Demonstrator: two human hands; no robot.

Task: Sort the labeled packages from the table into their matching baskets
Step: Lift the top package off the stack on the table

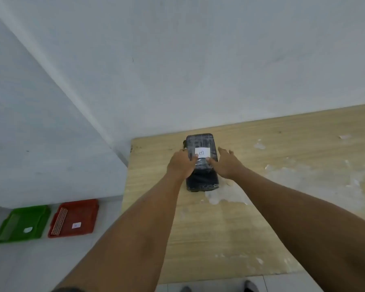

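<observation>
Head view, landmark: table (261, 228). Green basket (22, 225) on floor, well left of table, white tag inside. Red basket (73, 218) just beside it, nearer table, white label inside. Black wrapped package (201, 163) lies on table near far left corner, white label (202, 153) up, marked "B". Left hand (180, 164) grips package's left side. Right hand (224, 165) spread wide on right side, thumb near label.
</observation>
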